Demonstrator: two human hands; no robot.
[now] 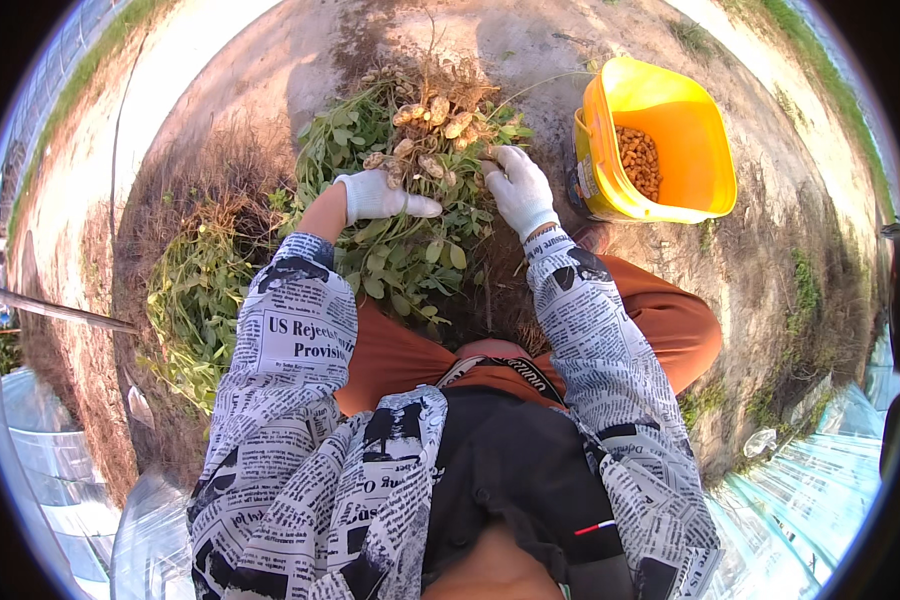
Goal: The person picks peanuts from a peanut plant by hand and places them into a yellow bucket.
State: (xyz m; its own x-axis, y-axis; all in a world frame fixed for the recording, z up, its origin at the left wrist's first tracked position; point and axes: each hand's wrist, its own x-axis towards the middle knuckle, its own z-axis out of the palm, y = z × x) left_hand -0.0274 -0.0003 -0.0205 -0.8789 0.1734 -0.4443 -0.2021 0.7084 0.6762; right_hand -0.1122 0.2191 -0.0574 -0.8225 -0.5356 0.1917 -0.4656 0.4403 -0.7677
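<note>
In the head view a bunch of uprooted peanut plants [390, 255] lies in front of me, leaves toward my lap and roots [457, 86] pointing away. Pale, soil-stained peanut pods [439, 111] hang among the roots. My left hand [382, 196], in a white knit glove, is wrapped around the stems just below the pods, thumb laid across them. My right hand [521, 187], gloved alike, is at the bunch's right side with its fingers bent. Its fingertips are near the pods; whether they pinch one is unclear.
A yellow plastic bucket [675, 97] stands tilted at the right, with loose peanut pods [637, 161] inside. More peanut plants [195, 300] lie at the left on bare soil. A pole [60, 309] reaches in from the left. Clear plastic sheeting [802, 480] lies behind me.
</note>
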